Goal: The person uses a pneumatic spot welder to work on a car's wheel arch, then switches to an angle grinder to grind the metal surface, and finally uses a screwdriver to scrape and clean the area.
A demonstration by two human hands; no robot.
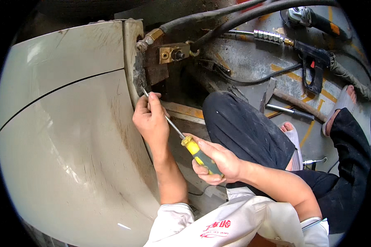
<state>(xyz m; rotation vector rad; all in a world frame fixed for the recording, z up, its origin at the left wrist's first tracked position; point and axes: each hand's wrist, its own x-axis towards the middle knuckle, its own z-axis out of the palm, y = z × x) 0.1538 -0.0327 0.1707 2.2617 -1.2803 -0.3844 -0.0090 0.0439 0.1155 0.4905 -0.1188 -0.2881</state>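
Note:
A screwdriver (192, 147) with a yellow and dark green handle and a long metal shaft slants up and left across the middle of the view. My right hand (218, 162) wraps round its handle. Higher up, my left hand (153, 117) closes on the shaft near the tip, thumb and fingers pinching it. The tip meets the dark, rough edge beside a cream vehicle body panel (78, 111). Just above stands a rusty bracket (156, 74), and over it a brass block (175, 53) with a dark bolt in it.
Thick black hoses (218, 18) arch overhead, one ending in a brass fitting (154, 35). On the floor at right lie a black spray gun (313, 61), an angle grinder (317, 20), a hammer (294, 101) and a dark-handled tool (290, 111). My bent knee (235, 119) is close by.

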